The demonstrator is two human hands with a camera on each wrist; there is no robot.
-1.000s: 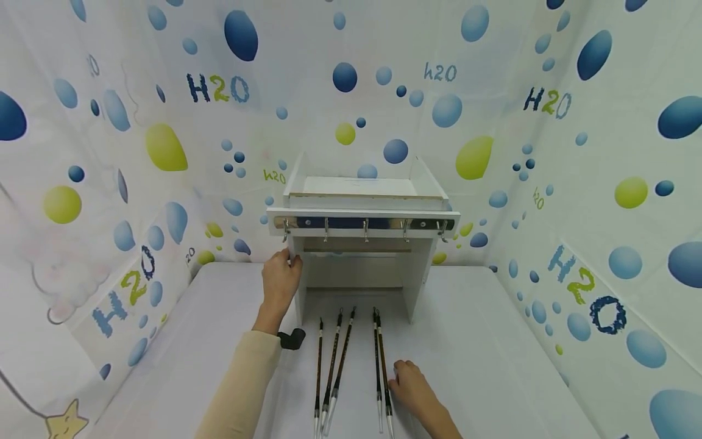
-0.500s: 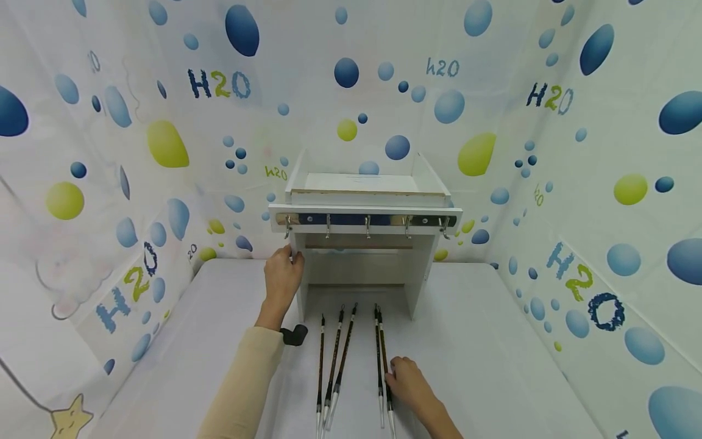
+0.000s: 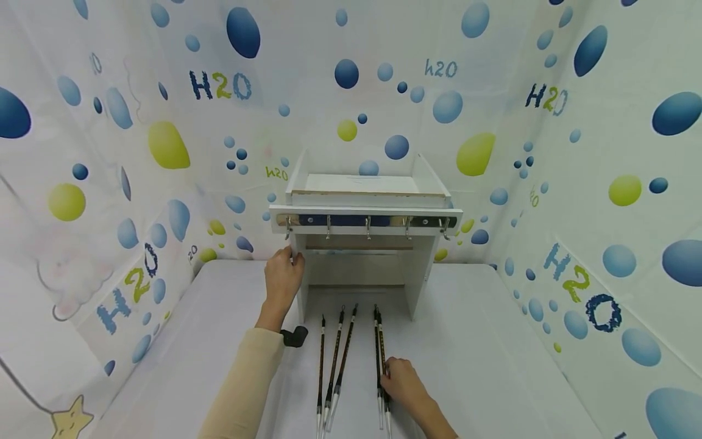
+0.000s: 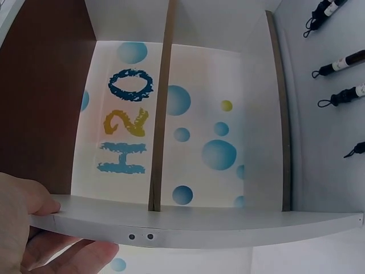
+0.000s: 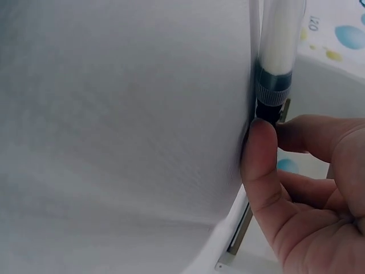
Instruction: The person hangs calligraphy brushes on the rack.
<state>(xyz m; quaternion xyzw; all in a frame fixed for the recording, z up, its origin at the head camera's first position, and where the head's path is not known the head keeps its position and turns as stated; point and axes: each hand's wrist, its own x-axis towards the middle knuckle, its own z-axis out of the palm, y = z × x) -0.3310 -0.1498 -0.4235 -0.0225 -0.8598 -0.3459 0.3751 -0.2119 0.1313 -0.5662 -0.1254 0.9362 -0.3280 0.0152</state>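
Note:
A white shelf rack (image 3: 362, 200) with a row of metal hooks (image 3: 368, 227) on its front stands upright at the back. My left hand (image 3: 281, 281) grips the edge of its left side panel (image 4: 194, 225), thumb on one side and fingers on the other in the left wrist view. At the lower right, my right hand (image 3: 406, 385) pinches the rightmost calligraphy brush (image 3: 382, 341) near its capped end. In the right wrist view its clear cap and black collar (image 5: 274, 85) show just above the fingertips. Another brush (image 3: 377, 347) lies close along its left side.
Several more calligraphy brushes (image 3: 333, 360) lie in a loose group left of the pair, hanging loops toward the rack. A white cloth covers the table (image 3: 504, 366). White backdrops (image 3: 351, 36) printed with bubbles surround it on the back and sides.
My right hand has shifted slightly left, from beside the rightmost brush onto it, and its fingers now pinch it. My left hand stays on the rack's side panel.

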